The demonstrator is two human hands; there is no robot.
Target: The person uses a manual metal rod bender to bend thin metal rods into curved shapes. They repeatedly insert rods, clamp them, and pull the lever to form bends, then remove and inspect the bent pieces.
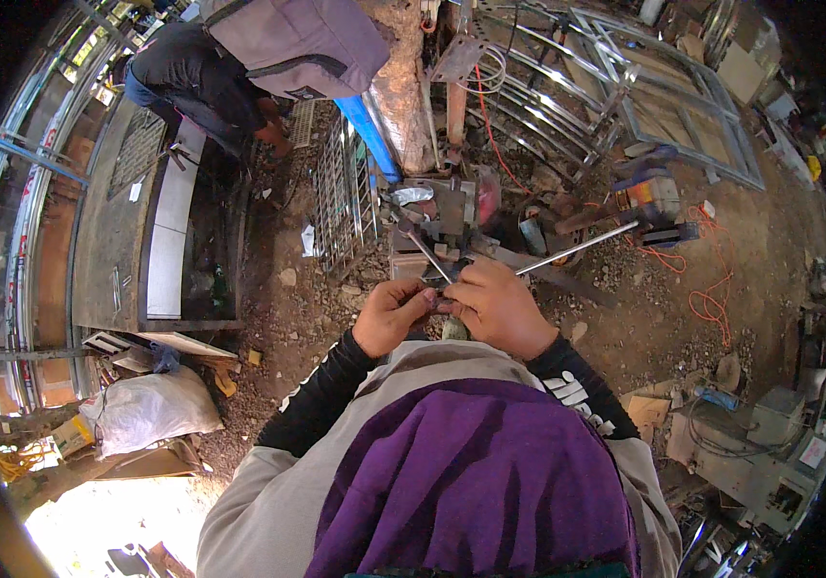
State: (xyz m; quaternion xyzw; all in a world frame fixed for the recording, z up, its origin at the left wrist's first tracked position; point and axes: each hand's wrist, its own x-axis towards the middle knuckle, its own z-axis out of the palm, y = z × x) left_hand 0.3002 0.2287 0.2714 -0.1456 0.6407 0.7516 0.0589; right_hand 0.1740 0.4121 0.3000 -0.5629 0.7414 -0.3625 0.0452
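Note:
My left hand (392,316) and my right hand (502,306) meet in front of my chest, fingers closed around the near end of a thin shiny metal rod (579,247). The rod runs up and to the right from my right hand. A second thin rod or tool (425,252) slants up-left from between my fingertips toward a grey metal block with a vise-like fixture (444,217). My black sleeves and a purple cloth over a grey top fill the lower middle of the view. What my fingertips pinch is hidden.
Another person in dark clothes (211,82) crouches at the upper left beside a metal grille panel (344,193). Welded metal frames (664,96) lie at the upper right. An orange cable (712,299) snakes over the gravel. A white sack (148,409) sits lower left, a grey machine (750,453) lower right.

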